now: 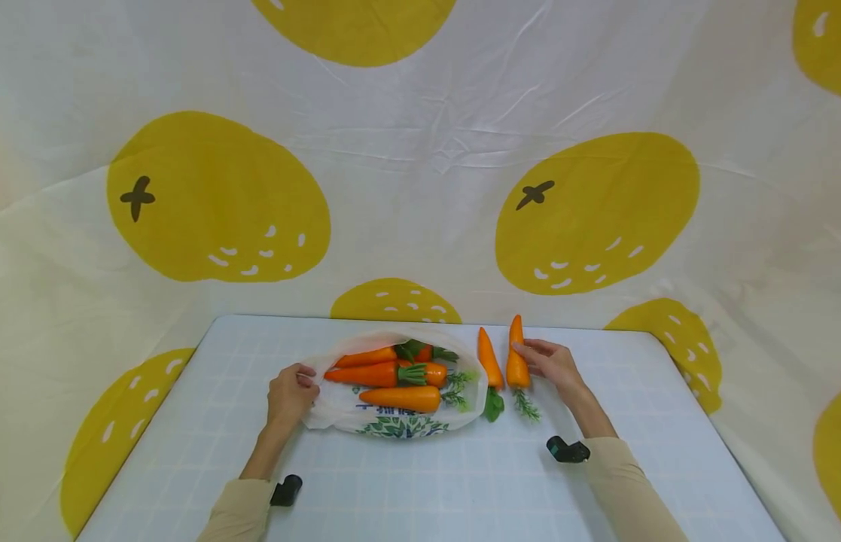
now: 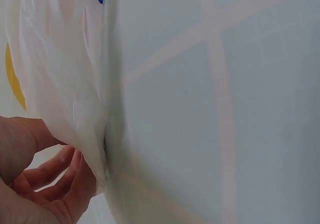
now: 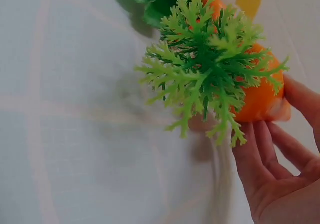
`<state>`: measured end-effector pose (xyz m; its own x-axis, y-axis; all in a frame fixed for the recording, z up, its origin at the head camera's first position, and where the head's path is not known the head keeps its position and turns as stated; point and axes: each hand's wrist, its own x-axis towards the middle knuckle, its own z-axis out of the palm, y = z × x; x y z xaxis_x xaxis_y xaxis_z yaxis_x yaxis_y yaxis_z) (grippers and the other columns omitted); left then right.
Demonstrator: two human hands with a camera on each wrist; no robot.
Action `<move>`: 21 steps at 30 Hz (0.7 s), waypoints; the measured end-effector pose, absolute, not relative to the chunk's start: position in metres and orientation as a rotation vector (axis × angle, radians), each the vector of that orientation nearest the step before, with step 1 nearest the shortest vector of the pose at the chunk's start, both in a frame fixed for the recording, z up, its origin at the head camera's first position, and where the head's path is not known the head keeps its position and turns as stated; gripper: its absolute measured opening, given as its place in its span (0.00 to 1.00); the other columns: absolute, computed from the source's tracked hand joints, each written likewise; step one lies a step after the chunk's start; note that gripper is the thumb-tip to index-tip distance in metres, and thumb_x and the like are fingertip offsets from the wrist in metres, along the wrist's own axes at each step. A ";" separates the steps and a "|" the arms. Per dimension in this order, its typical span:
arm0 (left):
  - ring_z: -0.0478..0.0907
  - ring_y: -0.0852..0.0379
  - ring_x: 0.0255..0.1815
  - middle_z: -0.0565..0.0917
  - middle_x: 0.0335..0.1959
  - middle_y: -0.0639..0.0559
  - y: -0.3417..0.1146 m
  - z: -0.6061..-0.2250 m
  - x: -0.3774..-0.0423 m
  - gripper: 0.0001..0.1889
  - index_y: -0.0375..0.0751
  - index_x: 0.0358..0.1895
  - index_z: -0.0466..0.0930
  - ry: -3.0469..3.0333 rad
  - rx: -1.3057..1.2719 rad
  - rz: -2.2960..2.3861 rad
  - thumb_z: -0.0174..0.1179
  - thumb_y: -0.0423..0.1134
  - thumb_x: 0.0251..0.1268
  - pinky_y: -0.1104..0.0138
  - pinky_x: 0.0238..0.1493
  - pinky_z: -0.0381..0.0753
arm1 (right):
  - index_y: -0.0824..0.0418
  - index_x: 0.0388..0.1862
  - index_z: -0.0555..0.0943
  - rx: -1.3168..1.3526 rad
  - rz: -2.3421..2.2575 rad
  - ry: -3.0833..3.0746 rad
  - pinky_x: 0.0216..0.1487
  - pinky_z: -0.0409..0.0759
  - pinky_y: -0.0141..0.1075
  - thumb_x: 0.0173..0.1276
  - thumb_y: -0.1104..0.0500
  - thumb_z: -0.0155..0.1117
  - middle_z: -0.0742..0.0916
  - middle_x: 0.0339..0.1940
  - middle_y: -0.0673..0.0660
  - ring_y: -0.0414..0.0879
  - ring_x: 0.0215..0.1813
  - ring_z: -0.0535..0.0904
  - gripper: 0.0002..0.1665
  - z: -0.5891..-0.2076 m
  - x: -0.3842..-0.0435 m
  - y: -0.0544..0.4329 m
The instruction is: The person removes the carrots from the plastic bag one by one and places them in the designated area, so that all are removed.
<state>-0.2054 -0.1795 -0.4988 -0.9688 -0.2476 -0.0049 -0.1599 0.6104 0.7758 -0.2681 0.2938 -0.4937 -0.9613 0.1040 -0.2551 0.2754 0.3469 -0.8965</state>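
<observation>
A white plastic bag (image 1: 328,414) with green leaf print lies open on the table, with several orange carrots (image 1: 400,399) and their green tops showing inside. At its left end my left hand (image 1: 289,399) pinches the bag's edge; the left wrist view shows the thin plastic (image 2: 65,79) between thumb and fingers. To the right of the bag, my right hand (image 1: 554,367) holds a carrot (image 1: 517,365) between thumb and fingers, tip pointing away. Its feathery green top (image 3: 205,74) covers part of it in the right wrist view. Another carrot (image 1: 488,361) with broad leaves (image 1: 493,405) lies between bag and held carrot.
A pale checked cloth covers the table (image 1: 420,489). Behind its far edge hangs a white curtain (image 1: 406,188) printed with large yellow fruit. Black wrist devices (image 1: 567,450) sit by both sleeves.
</observation>
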 end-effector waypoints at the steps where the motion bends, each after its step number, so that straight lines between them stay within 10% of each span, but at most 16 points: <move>1: 0.82 0.49 0.28 0.84 0.32 0.38 -0.179 -0.499 -0.205 0.11 0.26 0.44 0.81 -2.726 0.348 -1.297 0.62 0.24 0.57 0.61 0.29 0.81 | 0.65 0.70 0.76 0.359 -1.662 2.455 0.56 0.83 0.38 0.68 0.37 0.70 0.82 0.66 0.65 0.50 0.55 0.82 0.43 -0.495 -0.268 0.294; 21: 0.82 0.48 0.28 0.85 0.31 0.40 -0.178 -0.498 -0.206 0.12 0.27 0.44 0.81 -2.733 0.348 -1.270 0.62 0.25 0.55 0.59 0.29 0.81 | 0.69 0.61 0.80 0.376 -1.504 2.573 0.46 0.85 0.34 0.66 0.38 0.72 0.83 0.58 0.67 0.50 0.46 0.82 0.40 -0.508 -0.271 0.288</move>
